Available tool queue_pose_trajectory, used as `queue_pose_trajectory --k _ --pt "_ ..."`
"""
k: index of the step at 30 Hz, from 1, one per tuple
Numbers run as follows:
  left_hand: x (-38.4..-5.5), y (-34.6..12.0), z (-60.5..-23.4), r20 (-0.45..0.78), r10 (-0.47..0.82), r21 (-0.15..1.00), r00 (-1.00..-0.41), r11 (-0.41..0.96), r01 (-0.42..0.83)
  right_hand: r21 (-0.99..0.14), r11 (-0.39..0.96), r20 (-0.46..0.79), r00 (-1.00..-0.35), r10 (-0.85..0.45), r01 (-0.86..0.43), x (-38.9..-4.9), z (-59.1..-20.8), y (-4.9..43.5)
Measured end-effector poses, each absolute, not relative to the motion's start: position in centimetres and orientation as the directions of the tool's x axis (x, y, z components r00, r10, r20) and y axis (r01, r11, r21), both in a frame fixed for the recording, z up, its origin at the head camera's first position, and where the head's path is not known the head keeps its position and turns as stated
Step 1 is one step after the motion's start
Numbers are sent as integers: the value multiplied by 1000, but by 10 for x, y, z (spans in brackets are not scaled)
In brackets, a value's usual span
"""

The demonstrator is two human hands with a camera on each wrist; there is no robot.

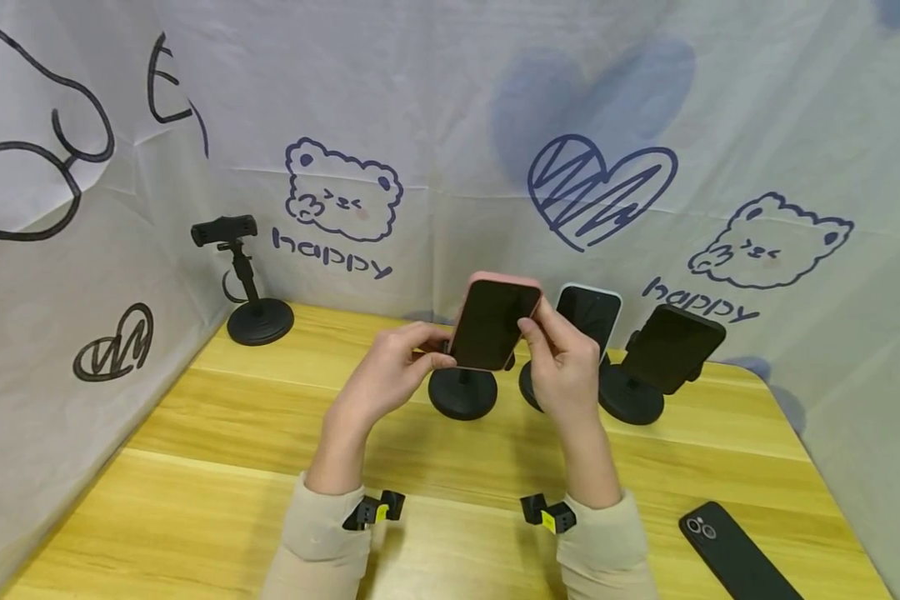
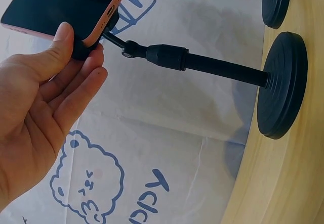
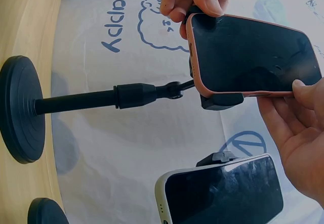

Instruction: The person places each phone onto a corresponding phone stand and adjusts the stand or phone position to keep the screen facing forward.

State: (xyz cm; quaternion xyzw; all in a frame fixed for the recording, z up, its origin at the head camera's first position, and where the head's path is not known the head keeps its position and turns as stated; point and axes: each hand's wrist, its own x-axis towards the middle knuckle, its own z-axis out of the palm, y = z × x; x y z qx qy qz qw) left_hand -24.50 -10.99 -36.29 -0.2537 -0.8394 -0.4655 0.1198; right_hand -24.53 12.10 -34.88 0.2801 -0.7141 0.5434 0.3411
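Note:
A phone in a pink case (image 1: pixel 489 325) stands tilted in the black clamp (image 3: pixel 223 101) of a phone stand (image 2: pixel 223 68), screen toward me. My left hand (image 1: pixel 384 377) is at the phone's lower left corner, pinching the clamp between thumb and fingers. On the opposite long edge, my right hand (image 1: pixel 567 364) grips the phone near its upper end, thumb on the front and fingers behind. In the right wrist view the clamp's other arm presses the lower long edge of the case. The stand's round base (image 1: pixel 462 395) rests on the wooden table (image 1: pixel 450 500).
Right of the hands, a white-cased phone (image 1: pixel 591 310) and a dark phone (image 1: pixel 673 348) sit in similar stands. A stand without a phone (image 1: pixel 258 320) is at the back left. One black phone (image 1: pixel 735 550) lies face down, front right. A printed cloth (image 1: pixel 450 125) hangs behind.

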Motion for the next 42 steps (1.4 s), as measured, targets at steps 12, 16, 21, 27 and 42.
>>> queue_pose_trajectory --k 12,16,21,27,42 --pt "-246 -106 -367 457 334 703 -824 432 565 -445 423 851 -520 -75 -789 -245 -350 123" --pt "-246 -107 -368 463 338 700 -819 427 572 -417 441 860 -501 -90 -795 -245 -349 122" --pt "-245 -107 -368 470 341 691 -814 431 580 -408 450 861 -499 -101 -795 -245 -349 122" --pt "-245 -107 -366 466 342 693 -816 433 577 -406 448 866 -492 -90 -797 -245 -349 122" --pt "-250 -111 -371 411 302 785 -860 362 502 -381 455 883 -463 -79 -805 -248 -356 116"
